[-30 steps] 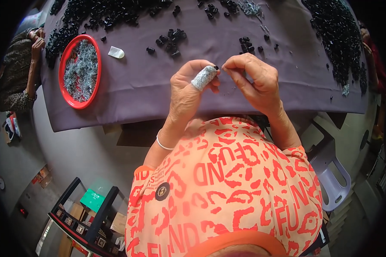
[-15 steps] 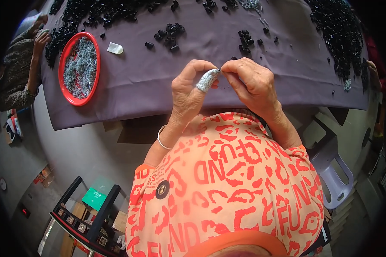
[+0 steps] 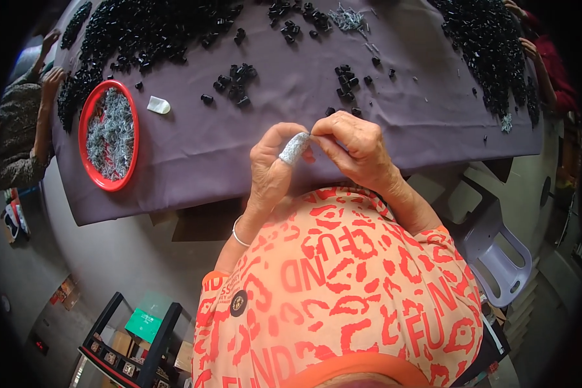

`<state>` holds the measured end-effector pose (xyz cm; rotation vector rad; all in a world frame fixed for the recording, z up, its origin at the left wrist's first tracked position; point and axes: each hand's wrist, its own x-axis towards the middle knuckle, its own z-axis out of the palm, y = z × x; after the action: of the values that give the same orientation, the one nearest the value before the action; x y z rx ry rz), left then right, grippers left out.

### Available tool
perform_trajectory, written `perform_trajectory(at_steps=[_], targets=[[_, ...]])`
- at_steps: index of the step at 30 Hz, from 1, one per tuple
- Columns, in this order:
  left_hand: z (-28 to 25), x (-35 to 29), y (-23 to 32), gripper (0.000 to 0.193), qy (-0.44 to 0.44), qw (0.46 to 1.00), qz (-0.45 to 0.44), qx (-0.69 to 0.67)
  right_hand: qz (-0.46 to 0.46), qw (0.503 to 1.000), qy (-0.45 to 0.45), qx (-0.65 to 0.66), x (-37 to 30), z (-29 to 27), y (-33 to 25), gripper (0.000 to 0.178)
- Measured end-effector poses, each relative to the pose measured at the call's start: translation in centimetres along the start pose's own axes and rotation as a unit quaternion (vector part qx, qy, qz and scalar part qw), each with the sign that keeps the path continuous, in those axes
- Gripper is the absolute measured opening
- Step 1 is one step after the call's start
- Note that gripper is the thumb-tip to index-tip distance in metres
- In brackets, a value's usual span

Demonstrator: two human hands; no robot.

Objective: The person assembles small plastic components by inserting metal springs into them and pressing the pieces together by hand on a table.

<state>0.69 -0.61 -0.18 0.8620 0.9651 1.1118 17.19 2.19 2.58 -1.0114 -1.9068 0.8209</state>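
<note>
My left hand (image 3: 269, 171) is closed near the table's front edge. A silvery-white wrap (image 3: 294, 149) covers its thumb. Thumb and forefinger pinch at something tiny that the fingers mostly hide. My right hand (image 3: 357, 147) is closed too, its thumb and forefinger pressed together against the left fingertips; what lies between them is too small to name. Just beyond the hands are a few small black cylindrical parts (image 3: 346, 81). Another cluster of black parts (image 3: 237, 84) lies farther left.
A red oval basin (image 3: 136, 139) of thin grey pieces stands at the left, beside a white fingertip-shaped cover (image 3: 158, 105). Big heaps of black parts (image 3: 155, 32) spread over the purple-grey cloth (image 3: 194, 161). People's hands work at both sides. A grey plastic chair (image 3: 498, 258) stands right.
The view has shifted, so the table sits lower in it. Both hands stay pinched together. A dark speck seen between the fingertips before is now hidden.
</note>
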Motion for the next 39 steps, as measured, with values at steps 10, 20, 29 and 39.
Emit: perform_trajectory(at_steps=[10,20,29,39], targets=[[0.3,1.0,-0.3,0.012,0.025,0.989,-0.073,-0.124,0.046,0.998,0.047,-0.009,0.2,-1.9,1.5,0.014],[-0.8,2.1,-0.8,0.013,-0.005,0.99,-0.083,-0.118,-0.033,0.946,-0.029,-0.321,2.5,-5.7,8.0,0.02],[-1.0,1.9,-1.3,0.012,0.01,0.988,-0.078,-0.13,0.241,0.93,0.082,0.265,1.8,-4.2,3.7,0.016],[0.4,0.7,1.7,0.017,0.003,0.988,-0.023,-0.154,0.196,0.885,0.046,0.419,0.0,-2.0,0.8,0.017]])
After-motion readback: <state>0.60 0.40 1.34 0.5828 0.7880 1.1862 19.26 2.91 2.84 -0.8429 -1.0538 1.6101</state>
